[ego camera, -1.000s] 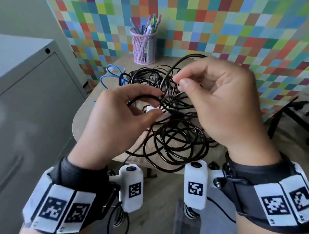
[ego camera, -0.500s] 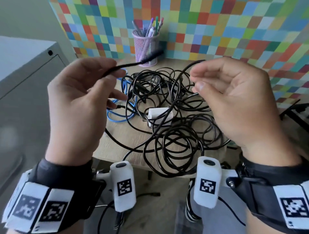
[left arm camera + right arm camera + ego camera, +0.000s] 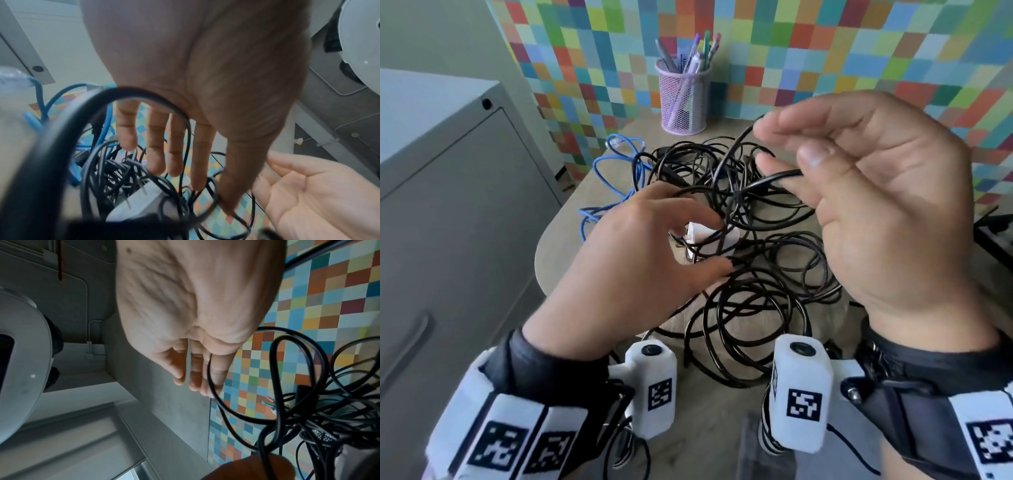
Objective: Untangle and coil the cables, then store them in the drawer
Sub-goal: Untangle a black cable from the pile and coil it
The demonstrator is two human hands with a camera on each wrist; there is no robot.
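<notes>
A tangle of black cables point(image 3: 756, 291) covers the small round table point(image 3: 565, 246), with a white charger point(image 3: 709, 236) in its middle. My left hand point(image 3: 654, 246) hovers low over the tangle. Its fingers are straight and spread point(image 3: 156, 146), and the thumb tip touches strands beside the charger point(image 3: 139, 203). My right hand point(image 3: 859, 192) is raised above the pile. Its thumb pinches the black cable point(image 3: 774, 176) loosely against nearly straight fingers point(image 3: 195, 369). A blue cable point(image 3: 619, 171) lies at the back left of the pile.
A purple mesh pen cup point(image 3: 683, 99) stands at the table's back edge, against the coloured checkered wall. A grey metal cabinet point(image 3: 448, 205) stands close on the left. Some black loops hang over the table's near edge.
My left hand let go of the cable end it held up and dropped onto the tangle by the charger. My right hand stayed raised, and its fingers loosened.
</notes>
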